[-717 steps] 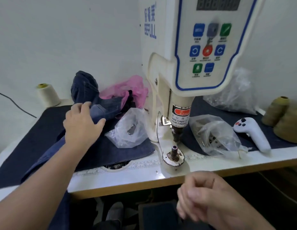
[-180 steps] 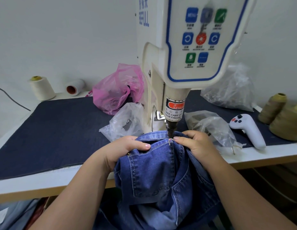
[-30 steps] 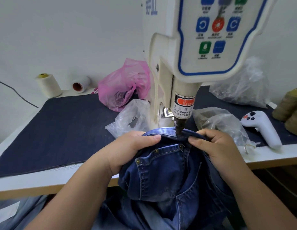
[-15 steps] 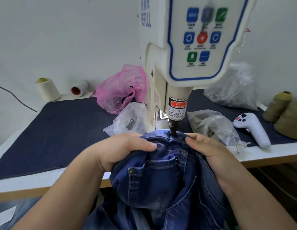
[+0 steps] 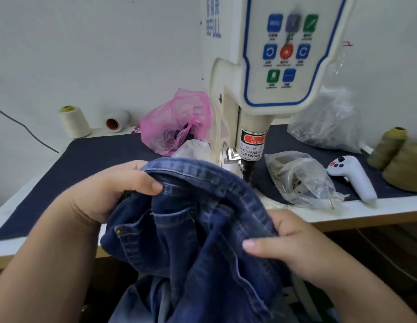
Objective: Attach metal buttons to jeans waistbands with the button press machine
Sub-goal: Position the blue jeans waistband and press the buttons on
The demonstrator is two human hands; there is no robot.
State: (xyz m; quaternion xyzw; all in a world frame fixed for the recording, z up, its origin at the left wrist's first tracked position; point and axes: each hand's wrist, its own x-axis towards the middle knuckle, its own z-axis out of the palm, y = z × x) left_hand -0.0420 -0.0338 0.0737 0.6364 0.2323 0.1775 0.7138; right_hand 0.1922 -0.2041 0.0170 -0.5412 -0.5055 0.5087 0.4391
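A person's two bare hands hold a pair of dark blue jeans (image 5: 191,229) in front of a cream button press machine (image 5: 268,66) that stands at 12 o'clock on a white counter (image 5: 366,209). The left hand (image 5: 105,190) has its grip closed around the waistband (image 5: 202,173), thumb on top. The right hand (image 5: 293,243), at 4 o'clock, pinches the waistband's other end, thumb pressed on the denim. The jeans hang over the counter's front edge, the waistband just left of the machine's black punch (image 5: 248,170). A dark navy cloth (image 5: 86,164) covers most of the counter. At 10 o'clock, against a plain white wall (image 5: 86,54), stand a cream thread cone (image 5: 74,122) and a white spool (image 5: 117,120) lying on its side. A pink plastic bag (image 5: 174,127) sits just left of the machine. At 2 o'clock lie two clear plastic bags (image 5: 300,178), a white handheld controller (image 5: 352,176) and olive thread cones (image 5: 398,157).
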